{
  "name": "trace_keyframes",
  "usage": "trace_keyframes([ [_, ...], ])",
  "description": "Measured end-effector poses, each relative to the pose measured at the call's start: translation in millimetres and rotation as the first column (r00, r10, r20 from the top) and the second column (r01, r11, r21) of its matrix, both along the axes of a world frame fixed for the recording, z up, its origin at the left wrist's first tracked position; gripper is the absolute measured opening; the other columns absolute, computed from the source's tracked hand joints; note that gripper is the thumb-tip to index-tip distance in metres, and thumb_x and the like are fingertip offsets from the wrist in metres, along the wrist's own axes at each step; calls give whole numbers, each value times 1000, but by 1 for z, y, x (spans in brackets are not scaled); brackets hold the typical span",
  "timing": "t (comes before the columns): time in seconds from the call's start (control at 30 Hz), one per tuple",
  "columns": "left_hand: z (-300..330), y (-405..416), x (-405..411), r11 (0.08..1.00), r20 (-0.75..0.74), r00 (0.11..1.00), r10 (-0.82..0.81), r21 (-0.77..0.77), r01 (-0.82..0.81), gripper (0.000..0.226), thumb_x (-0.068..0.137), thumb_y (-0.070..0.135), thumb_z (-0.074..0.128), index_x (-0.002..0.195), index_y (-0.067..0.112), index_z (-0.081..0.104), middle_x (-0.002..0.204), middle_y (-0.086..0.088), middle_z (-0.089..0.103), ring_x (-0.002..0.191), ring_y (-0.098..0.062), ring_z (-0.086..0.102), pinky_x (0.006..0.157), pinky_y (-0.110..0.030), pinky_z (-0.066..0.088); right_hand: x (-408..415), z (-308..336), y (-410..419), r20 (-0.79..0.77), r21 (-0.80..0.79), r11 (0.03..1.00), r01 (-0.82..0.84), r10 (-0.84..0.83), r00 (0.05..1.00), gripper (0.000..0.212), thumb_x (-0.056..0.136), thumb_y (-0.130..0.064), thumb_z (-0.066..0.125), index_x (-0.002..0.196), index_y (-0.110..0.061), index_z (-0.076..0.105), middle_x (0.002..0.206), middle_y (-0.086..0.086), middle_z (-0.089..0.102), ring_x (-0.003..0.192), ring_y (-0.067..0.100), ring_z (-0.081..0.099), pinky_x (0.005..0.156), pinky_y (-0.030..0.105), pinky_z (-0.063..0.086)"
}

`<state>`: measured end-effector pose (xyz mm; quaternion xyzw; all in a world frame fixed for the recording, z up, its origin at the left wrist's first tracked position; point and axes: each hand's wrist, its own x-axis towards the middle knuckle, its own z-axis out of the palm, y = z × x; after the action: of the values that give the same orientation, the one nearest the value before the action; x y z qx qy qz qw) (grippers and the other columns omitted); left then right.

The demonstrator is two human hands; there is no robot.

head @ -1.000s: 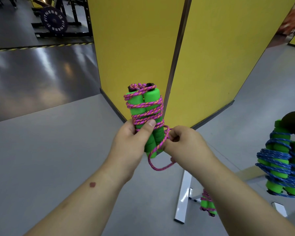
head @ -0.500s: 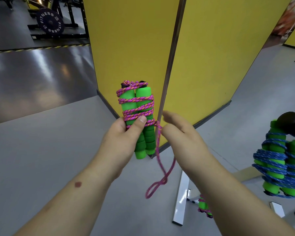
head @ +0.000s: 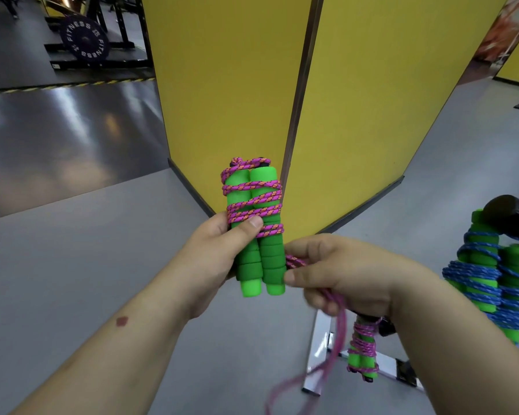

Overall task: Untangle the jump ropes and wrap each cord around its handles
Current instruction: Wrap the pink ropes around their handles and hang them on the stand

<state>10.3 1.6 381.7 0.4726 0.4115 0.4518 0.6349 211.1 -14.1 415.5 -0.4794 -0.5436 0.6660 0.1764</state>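
You're gripping the green handles (head: 256,235) upright w/ left hand (head: 213,259), thumb pressing the pink cord (head: 253,202) wraps. Right hand (head: 342,274) at 3 o'clock is pinching the loose cord tail, which is trailing toward 6 over open grey floor (head: 72,265); yellow partition (head: 282,85) edge is standing at 12.

Handles (head: 256,235) upright in left hand (head: 213,259); right hand (head: 342,274) just right, cord (head: 336,324) hanging below it
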Motion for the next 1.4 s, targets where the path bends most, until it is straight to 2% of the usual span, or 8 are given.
trace_keyframes([
  [0.1,-3,3,-2,998,-58,998,38,48,-35,29,93,32,70,119,19,65,106,-4,77,98,-25,74,81,-40,58,8,-2,7,111,138,970,203,-218,970,20,103,-12,52,103,-7,71,71,2,62,46,9,27,42,20,18],
  [0.27,-3,1,10,967,-90,966,243,100,-234,46,75,53,73,116,34,62,114,3,74,108,-24,72,89,-58,59,-13,-4,5,307,524,822,224,-427,850,27,97,-39,60,89,-15,68,45,-14,40,40,4,34,42,20,28],
  [0.4,-4,-2,17,945,43,944,328,-26,-327,44,87,19,80,124,22,54,114,-5,75,98,-25,76,72,-49,63,-25,3,-3,338,535,827,174,-398,853,42,73,-52,81,97,-25,59,67,-11,53,47,-1,49,38,15,37],
  [0.57,-1,-11,25,960,145,951,273,-103,-260,59,88,13,80,137,16,47,115,-10,75,96,-28,77,65,-44,62,-32,-5,-8,607,726,666,-170,-505,614,53,62,-69,72,93,-36,44,89,-14,43,75,3,49,53,27,37],
  [0.83,9,-10,12,999,296,955,-23,-30,33,47,81,22,69,124,6,58,108,-14,68,100,-28,68,86,-38,57,-9,7,-2,135,290,954,76,-119,984,47,74,-50,76,97,-9,68,76,3,52,67,21,35,58,36,22],
  [1.07,10,-7,15,992,145,982,124,-2,-125,59,74,27,86,120,20,50,76,-1,70,66,-28,67,62,-48,53,-2,10,1,112,202,973,110,-134,985,28,91,-29,71,99,-3,73,48,-12,44,47,9,27,47,24,20],
  [1.23,8,-9,13,992,-108,986,126,31,-123,59,77,38,87,113,29,42,66,-29,65,44,-36,56,40,-28,37,3,6,5,219,310,934,178,-252,943,15,94,-13,64,90,-14,78,50,-7,40,45,10,30,49,25,21],
  [1.4,7,-9,17,980,-19,987,158,-120,-159,52,90,29,77,121,14,38,73,-22,68,61,-42,63,49,-37,42,5,5,4,203,443,876,189,-303,931,14,93,-26,68,90,-16,76,45,-19,46,39,1,39,50,19,28],
])
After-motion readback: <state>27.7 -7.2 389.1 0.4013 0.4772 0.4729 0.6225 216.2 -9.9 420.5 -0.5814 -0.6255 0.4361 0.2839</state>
